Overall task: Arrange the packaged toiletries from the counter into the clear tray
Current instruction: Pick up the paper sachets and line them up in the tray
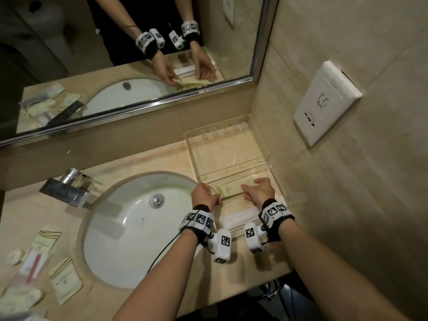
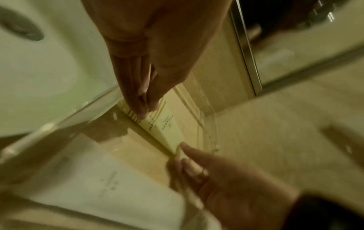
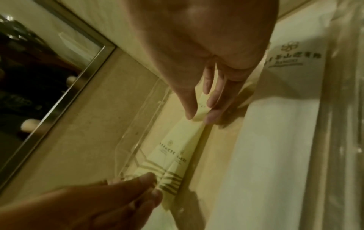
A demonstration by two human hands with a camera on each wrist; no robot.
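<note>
Hands (image 1: 205, 195) (image 1: 260, 191) pinching two cream packets (image 1: 231, 189) at the clear tray (image 1: 192, 144).
Left pinches the striped ends, right the opposite ends, packets lying in the tray's near edge; five more packets (image 1: 66, 281) lie left of the sink (image 1: 129, 239).

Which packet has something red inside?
The clear packet left of the sink. The packets beside it are cream paper with gold stripes.
</note>
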